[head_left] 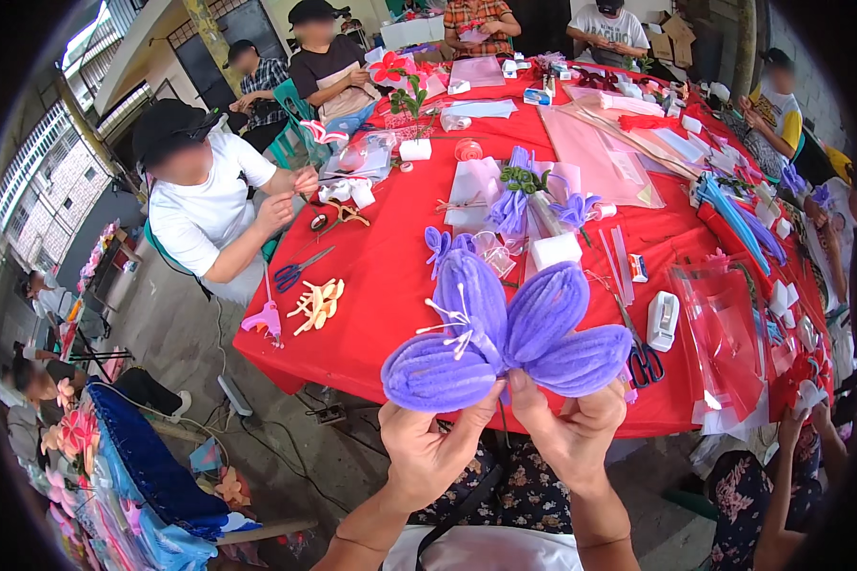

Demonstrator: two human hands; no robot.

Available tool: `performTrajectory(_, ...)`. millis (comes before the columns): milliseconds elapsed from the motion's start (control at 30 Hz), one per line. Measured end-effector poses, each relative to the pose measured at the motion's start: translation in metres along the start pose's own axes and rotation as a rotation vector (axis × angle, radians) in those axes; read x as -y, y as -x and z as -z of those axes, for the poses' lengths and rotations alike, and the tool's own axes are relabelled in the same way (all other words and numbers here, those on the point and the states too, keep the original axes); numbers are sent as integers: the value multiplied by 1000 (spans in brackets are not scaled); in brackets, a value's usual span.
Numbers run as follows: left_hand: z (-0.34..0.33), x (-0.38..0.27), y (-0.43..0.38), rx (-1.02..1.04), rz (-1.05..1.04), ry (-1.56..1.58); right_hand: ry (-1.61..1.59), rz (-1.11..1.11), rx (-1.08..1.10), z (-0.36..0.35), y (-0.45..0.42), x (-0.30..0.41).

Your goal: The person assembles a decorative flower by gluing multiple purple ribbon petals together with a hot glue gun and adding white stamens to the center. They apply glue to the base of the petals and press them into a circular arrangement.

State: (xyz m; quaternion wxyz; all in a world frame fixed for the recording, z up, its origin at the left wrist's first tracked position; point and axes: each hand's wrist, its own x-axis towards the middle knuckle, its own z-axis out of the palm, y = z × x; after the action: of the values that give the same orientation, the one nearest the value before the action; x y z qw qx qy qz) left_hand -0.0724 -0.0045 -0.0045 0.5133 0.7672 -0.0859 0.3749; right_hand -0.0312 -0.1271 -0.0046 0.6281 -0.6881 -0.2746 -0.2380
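Note:
A purple chenille-stem flower [464,335] is held up in front of me, over the near table edge. Its looped petals spread to both sides, and white-tipped stamens [459,321] stick out at its left. My left hand [432,442] pinches the flower's base from the left, with thumb and fingers under the lower left petal. From the other side, my right hand [575,432] grips the base with its thumb in front. Part of a thin dark stem shows below, between the hands. Behind the flower lie a white foam block [555,250] and more purple chenille petals [518,200].
On the red-covered table [378,285] lie scissors [300,269], a pink glue gun [264,320], cream chenille pieces [318,305], a white tape dispenser [663,321] and dark-handled scissors [644,360]. Clear wrapping sheets [721,342] are at the right. Several people sit around, one in a white shirt [207,185].

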Motion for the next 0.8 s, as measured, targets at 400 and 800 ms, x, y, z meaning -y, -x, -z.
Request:
performTrajectory(400,0,5,-1,-7,22,32,-86,-15,235,10,-4,-3)
performTrajectory(800,1,8,0,-24,-33,-36,-179,-136,224,14,-8,1)
